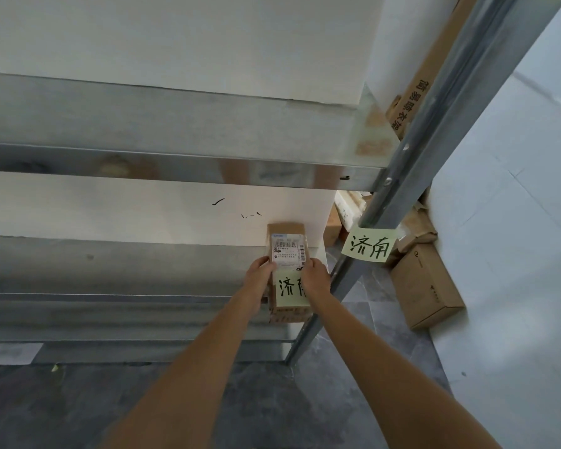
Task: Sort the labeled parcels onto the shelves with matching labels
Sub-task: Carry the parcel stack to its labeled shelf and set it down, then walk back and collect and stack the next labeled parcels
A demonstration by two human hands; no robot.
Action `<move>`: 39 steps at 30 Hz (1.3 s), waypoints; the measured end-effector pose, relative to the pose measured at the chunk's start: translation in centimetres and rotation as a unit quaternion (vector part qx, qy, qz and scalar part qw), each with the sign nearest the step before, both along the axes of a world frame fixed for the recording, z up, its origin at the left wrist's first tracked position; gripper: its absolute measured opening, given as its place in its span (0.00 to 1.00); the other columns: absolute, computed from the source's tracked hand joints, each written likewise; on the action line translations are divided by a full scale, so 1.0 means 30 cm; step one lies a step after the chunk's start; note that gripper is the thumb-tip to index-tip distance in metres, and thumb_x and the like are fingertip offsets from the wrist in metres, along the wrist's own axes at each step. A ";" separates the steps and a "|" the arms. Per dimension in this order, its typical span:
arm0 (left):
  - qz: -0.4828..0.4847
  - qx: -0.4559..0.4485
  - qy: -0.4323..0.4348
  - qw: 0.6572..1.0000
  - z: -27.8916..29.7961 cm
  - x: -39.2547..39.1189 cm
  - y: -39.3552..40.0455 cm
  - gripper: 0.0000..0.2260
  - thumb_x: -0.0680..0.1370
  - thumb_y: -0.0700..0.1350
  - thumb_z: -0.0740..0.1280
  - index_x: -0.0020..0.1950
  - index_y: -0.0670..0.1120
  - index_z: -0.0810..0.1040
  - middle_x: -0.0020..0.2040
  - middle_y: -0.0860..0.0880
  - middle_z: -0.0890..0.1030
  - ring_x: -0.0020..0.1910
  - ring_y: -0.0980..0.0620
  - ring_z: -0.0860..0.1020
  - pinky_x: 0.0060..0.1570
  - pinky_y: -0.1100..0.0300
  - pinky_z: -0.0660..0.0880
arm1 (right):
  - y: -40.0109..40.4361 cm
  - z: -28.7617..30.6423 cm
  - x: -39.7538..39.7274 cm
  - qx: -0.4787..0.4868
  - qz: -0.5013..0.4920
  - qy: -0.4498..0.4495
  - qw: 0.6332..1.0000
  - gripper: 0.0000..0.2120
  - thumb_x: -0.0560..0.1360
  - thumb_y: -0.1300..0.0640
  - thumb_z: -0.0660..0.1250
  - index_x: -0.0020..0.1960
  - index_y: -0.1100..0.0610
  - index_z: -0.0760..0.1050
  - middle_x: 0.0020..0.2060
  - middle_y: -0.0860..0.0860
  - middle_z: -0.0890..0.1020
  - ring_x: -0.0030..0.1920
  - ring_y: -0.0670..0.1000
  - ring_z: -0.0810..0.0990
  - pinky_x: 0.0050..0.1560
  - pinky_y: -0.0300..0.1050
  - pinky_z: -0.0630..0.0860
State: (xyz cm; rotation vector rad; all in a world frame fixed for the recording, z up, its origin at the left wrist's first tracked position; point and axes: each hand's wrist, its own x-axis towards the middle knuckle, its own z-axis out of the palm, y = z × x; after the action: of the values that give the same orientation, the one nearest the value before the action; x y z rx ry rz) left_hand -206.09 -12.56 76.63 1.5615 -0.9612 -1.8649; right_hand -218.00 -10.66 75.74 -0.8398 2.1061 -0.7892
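Note:
A long brown cardboard parcel (286, 233) with a white shipping label and a pale yellow handwritten note lies at the right end of the lower metal shelf (110, 270). My left hand (258, 275) grips its left side and my right hand (316, 280) its right side. The parcel's near end sticks out past the shelf's front edge. A matching yellow note (369, 244) hangs on the shelf's right upright post (434, 124), just to the right of the parcel.
An upper metal shelf (175, 131) spans above the parcel. Brown boxes (426, 286) and packaging are piled on the grey tiled floor behind the post, against the white wall. A long cardboard carton (425, 79) leans by the post at the upper right.

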 end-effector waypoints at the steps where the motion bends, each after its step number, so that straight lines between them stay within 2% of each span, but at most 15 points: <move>1: 0.000 -0.005 -0.004 1.000 0.002 -0.001 0.003 0.09 0.82 0.45 0.59 0.62 0.48 0.71 0.46 0.48 0.80 0.42 0.52 0.77 0.40 0.56 0.72 | 0.000 0.000 0.000 -0.002 0.001 0.000 1.000 0.19 0.84 0.56 0.47 0.60 0.62 0.74 0.47 0.56 0.79 0.44 0.53 0.76 0.31 0.40 0.68; 3: 0.002 -0.012 -0.007 1.000 0.002 -0.005 0.006 0.12 0.82 0.47 0.58 0.63 0.45 0.72 0.47 0.46 0.81 0.42 0.50 0.78 0.40 0.56 0.73 | 0.001 0.002 0.003 -0.009 -0.001 0.001 1.000 0.19 0.85 0.55 0.46 0.60 0.62 0.74 0.47 0.56 0.79 0.44 0.53 0.76 0.31 0.39 0.67; 6: 0.009 -0.038 -0.018 0.999 0.020 -0.007 0.011 0.13 0.83 0.47 0.57 0.62 0.42 0.73 0.45 0.49 0.79 0.41 0.55 0.75 0.37 0.60 0.70 | 0.002 0.009 0.014 -0.042 0.002 0.017 0.999 0.19 0.85 0.55 0.47 0.60 0.61 0.73 0.51 0.58 0.81 0.44 0.53 0.78 0.37 0.42 0.72; 7: 0.008 -0.046 -0.026 0.999 0.026 -0.006 0.009 0.14 0.83 0.47 0.57 0.64 0.42 0.73 0.46 0.50 0.78 0.43 0.55 0.75 0.39 0.60 0.70 | 0.003 0.014 0.018 -0.060 0.003 0.026 0.998 0.18 0.85 0.55 0.47 0.60 0.61 0.73 0.51 0.58 0.81 0.43 0.52 0.78 0.37 0.42 0.72; 9: 0.023 -0.055 -0.049 0.997 0.037 0.005 0.007 0.18 0.82 0.48 0.60 0.70 0.43 0.70 0.56 0.48 0.78 0.54 0.49 0.76 0.51 0.56 0.71 | 0.007 0.034 0.027 -0.094 0.011 0.053 0.994 0.16 0.85 0.56 0.48 0.61 0.60 0.73 0.52 0.57 0.80 0.41 0.49 0.77 0.36 0.39 0.71; 11: 0.065 -0.079 -0.106 0.989 0.038 0.034 0.007 0.21 0.81 0.48 0.61 0.73 0.43 0.69 0.67 0.45 0.75 0.64 0.45 0.73 0.59 0.54 0.69 | 0.013 0.056 0.037 -0.117 0.019 0.092 0.989 0.16 0.85 0.55 0.50 0.66 0.59 0.70 0.59 0.57 0.77 0.47 0.50 0.77 0.42 0.42 0.75; 14: 0.102 -0.143 -0.205 0.963 0.050 0.115 0.031 0.19 0.81 0.45 0.61 0.72 0.42 0.70 0.68 0.43 0.75 0.63 0.46 0.74 0.55 0.58 0.68 | 0.021 0.092 0.052 -0.132 0.053 0.165 0.976 0.18 0.84 0.54 0.54 0.71 0.59 0.66 0.67 0.56 0.71 0.61 0.55 0.76 0.57 0.52 0.79; 17: 0.103 -0.188 -0.242 0.946 0.068 0.216 0.062 0.19 0.82 0.44 0.60 0.72 0.42 0.70 0.69 0.44 0.74 0.60 0.48 0.75 0.55 0.58 0.71 | 0.020 0.135 0.083 -0.161 0.136 0.249 0.945 0.18 0.82 0.53 0.57 0.70 0.60 0.68 0.69 0.55 0.72 0.65 0.57 0.73 0.65 0.54 0.74; 19: 0.108 -0.192 -0.255 0.941 0.082 0.286 0.084 0.20 0.82 0.45 0.60 0.73 0.42 0.69 0.70 0.43 0.73 0.64 0.46 0.74 0.61 0.55 0.71 | 0.014 0.160 0.130 -0.181 0.199 0.278 0.922 0.18 0.82 0.53 0.58 0.70 0.59 0.70 0.69 0.54 0.73 0.68 0.57 0.71 0.68 0.54 0.70; 21: 0.124 -0.188 -0.267 0.937 0.107 0.355 0.117 0.22 0.81 0.47 0.61 0.74 0.42 0.68 0.72 0.43 0.72 0.68 0.44 0.72 0.67 0.53 0.68 | 0.010 0.183 0.201 -0.195 0.259 0.278 0.904 0.19 0.82 0.53 0.58 0.71 0.58 0.70 0.71 0.54 0.72 0.71 0.56 0.69 0.70 0.54 0.67; 25: 0.162 -0.183 -0.317 0.916 0.157 0.515 0.216 0.24 0.80 0.49 0.63 0.75 0.42 0.68 0.72 0.42 0.72 0.69 0.43 0.72 0.69 0.51 0.69 | 0.018 0.217 0.387 -0.214 0.366 0.249 0.870 0.20 0.81 0.55 0.59 0.71 0.60 0.70 0.71 0.55 0.72 0.70 0.56 0.69 0.70 0.52 0.65; 30: 0.097 -0.181 -0.520 0.829 0.215 0.740 0.379 0.24 0.80 0.51 0.61 0.75 0.43 0.68 0.72 0.42 0.72 0.71 0.42 0.68 0.69 0.49 0.67 | 0.067 0.238 0.604 -0.232 0.511 0.246 0.790 0.19 0.81 0.54 0.59 0.69 0.61 0.72 0.68 0.56 0.76 0.67 0.56 0.73 0.66 0.49 0.68; 34: 0.081 -0.164 -0.608 0.772 0.250 0.875 0.529 0.25 0.80 0.51 0.61 0.75 0.42 0.68 0.73 0.43 0.70 0.72 0.42 0.67 0.71 0.50 0.62 | 0.120 0.251 0.729 -0.221 0.598 0.251 0.729 0.21 0.83 0.51 0.56 0.70 0.61 0.71 0.69 0.56 0.74 0.67 0.58 0.73 0.66 0.50 0.69; 36: 0.095 -0.160 -0.627 0.756 0.254 0.928 0.602 0.25 0.79 0.51 0.62 0.74 0.42 0.68 0.74 0.43 0.69 0.73 0.43 0.64 0.72 0.50 0.60 | 0.149 0.254 0.788 -0.222 0.630 0.256 0.699 0.21 0.84 0.50 0.55 0.70 0.61 0.70 0.68 0.57 0.74 0.66 0.60 0.74 0.65 0.52 0.70; 39: 0.125 -0.128 -0.629 0.756 0.267 0.991 0.707 0.28 0.80 0.52 0.60 0.77 0.42 0.63 0.78 0.44 0.62 0.78 0.44 0.57 0.76 0.48 0.54 | 0.202 0.262 0.887 -0.230 0.666 0.259 0.661 0.19 0.84 0.52 0.53 0.66 0.61 0.73 0.64 0.57 0.76 0.65 0.60 0.74 0.63 0.54 0.71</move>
State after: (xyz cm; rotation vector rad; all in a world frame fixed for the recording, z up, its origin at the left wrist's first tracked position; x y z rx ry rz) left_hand -176.37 8.65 84.64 2.5543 -1.2989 -0.2321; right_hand -191.39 -4.59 83.59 -2.6397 0.9928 -0.1866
